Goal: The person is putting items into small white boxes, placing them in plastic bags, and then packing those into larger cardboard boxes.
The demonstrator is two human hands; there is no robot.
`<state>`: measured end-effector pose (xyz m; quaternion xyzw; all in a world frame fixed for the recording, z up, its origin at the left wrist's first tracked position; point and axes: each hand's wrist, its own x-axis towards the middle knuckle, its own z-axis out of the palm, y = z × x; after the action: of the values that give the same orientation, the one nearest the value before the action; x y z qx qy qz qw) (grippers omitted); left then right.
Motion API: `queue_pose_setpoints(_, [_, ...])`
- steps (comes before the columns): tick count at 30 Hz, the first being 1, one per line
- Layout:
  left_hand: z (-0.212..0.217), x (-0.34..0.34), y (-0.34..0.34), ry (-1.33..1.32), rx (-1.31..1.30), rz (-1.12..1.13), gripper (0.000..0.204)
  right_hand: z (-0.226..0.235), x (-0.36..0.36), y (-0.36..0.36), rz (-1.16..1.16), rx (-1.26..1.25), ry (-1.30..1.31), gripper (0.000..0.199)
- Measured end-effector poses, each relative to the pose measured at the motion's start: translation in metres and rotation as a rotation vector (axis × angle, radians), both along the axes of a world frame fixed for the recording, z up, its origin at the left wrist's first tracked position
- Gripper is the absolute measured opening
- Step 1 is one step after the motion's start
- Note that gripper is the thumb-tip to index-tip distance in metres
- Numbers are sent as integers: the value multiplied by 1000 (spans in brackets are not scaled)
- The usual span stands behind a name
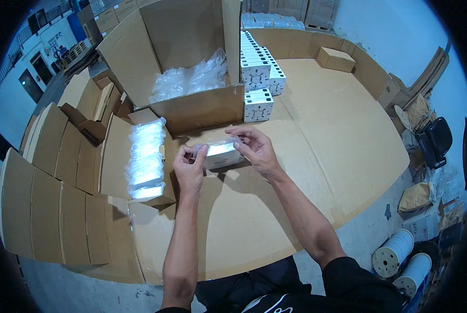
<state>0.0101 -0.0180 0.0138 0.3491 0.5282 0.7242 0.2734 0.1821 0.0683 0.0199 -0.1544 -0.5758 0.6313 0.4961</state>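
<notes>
Left grip point(188, 166) pinches the near-left end of a white box point(221, 158), left forearm point(181, 240) almost upright. Tight beside it, an open carton point(112, 164) with a row of wrapped packs point(146, 156). And the box: over mid-counter point(327, 156), long axis left to right, right end slightly farther off, large carton point(204, 112) walling off the back. Right grip point(259, 152) curls at the other end, clamped or not I can't tell, right forearm point(304, 214) slanting, wide room rightward to the raised edge point(370, 74).
</notes>
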Motion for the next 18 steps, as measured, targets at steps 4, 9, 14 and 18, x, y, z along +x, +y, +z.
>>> queue_pose_setpoints(4, [-3, -2, -1, 0, -72, -18, 24, 5, 10, 2, 13, 218, -266, 21])
queue_pose_setpoints(9, [1, 2, 0, -70, -29, -35, 18, 11, 7, -6, -13, 89, -430, 29])
queue_pose_setpoints(14, [24, 14, -3, 302, 143, 172, 24, 13, 9, -5, -4, 53, -443, 30])
queue_pose_setpoints(18, [29, -2, -11, 979, 159, 78, 22, 15, 9, -4, 35, 23, -485, 30])
